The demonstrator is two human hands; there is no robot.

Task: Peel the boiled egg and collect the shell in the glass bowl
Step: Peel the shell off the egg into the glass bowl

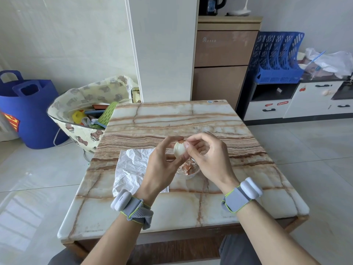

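Well, from my end both hands are up over the middle of the bench (172,119), working close together. The left hand (162,165) has its fingers curled round the egg (179,149) and holds it just above the glass bowl (196,172). Most of the egg shows bare white, with a brown scrap of shell clinging at its top end. The right hand (210,159) is closed in a pinch at that top end, thumb against the egg and forefinger bent over it. Whether it grips the scrap or the white beneath I cannot quite tell, since the fingers overlap there.

The bowl stands on the bench directly under the hands, partly hidden by them, and holds a small heap of brown shell pieces (186,168). Just to its left lies a crumpled white paper sheet (131,167), the left wrist passing over its corner. Each wrist wears a grey band with a white pod: left band (129,204), right band (242,194). Beyond the bench's far left corner sit a teddy-print bag (89,134) and a blue bag (32,111) on the floor.
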